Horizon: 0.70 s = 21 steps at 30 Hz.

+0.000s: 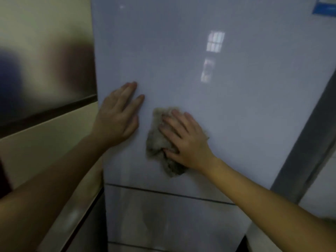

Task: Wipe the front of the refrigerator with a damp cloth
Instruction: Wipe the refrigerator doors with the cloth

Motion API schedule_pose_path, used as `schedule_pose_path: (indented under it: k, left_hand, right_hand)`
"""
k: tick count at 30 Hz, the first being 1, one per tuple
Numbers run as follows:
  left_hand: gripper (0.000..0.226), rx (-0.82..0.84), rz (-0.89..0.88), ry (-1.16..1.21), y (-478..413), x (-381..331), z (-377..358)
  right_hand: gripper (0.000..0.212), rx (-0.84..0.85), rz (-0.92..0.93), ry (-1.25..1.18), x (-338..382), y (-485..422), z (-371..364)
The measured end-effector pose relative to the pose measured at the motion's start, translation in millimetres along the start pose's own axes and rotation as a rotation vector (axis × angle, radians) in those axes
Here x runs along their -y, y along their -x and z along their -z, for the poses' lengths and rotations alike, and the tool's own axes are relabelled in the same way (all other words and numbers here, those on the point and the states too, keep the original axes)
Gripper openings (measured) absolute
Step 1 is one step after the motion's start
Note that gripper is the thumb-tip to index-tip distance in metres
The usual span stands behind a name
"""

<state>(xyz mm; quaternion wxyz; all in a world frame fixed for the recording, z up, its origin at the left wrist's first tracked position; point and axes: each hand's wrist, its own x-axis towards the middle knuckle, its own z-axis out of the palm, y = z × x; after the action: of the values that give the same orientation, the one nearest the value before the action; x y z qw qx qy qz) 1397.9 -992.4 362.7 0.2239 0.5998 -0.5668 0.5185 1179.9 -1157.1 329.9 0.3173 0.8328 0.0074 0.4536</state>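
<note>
Glossy pale fridge [200,88] fills most of the view, its upper door reflecting a bright window pane. A dark seam runs across below the hands, with another panel under it. At the top right corner of the door sits a blue label [324,6], too blurred to read. Left of the fridge stands a cream wall [45,142] with a dim, shiny band across it.

The left hand [118,115] lies flat on the door near its left edge, fingers straight and spread, holding nothing; its grip is open. The right hand [183,139] presses a crumpled grey-brown cloth [158,140] against the door, just right of the left hand and apart from it. Its fingers lie splayed over the cloth with the thumb tucked into the folds at the lower side. The cloth sticks out past the fingertips to the left and hangs below the palm, above the seam.
</note>
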Motion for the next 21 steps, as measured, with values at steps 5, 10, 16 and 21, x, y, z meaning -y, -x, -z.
schedule_pose_path:
  k: [5,10,16,21]
  left_hand:
    - [0.051,-0.028,-0.008,0.048,6,0,1]
    - [0.051,0.022,0.036,0.043,30,9,6]
    - [0.046,0.046,0.069,0.048,41,24,22]
    - [0.048,0.065,0.086,0.046,46,27,21]
  right_hand:
    - [0.048,0.212,0.307,-0.002,83,49,-60]
    - [0.055,0.176,0.300,-0.028,80,37,-59]
    - [0.059,0.135,0.199,-0.012,84,-28,-58]
    - [0.070,0.217,0.365,0.028,129,-29,-83]
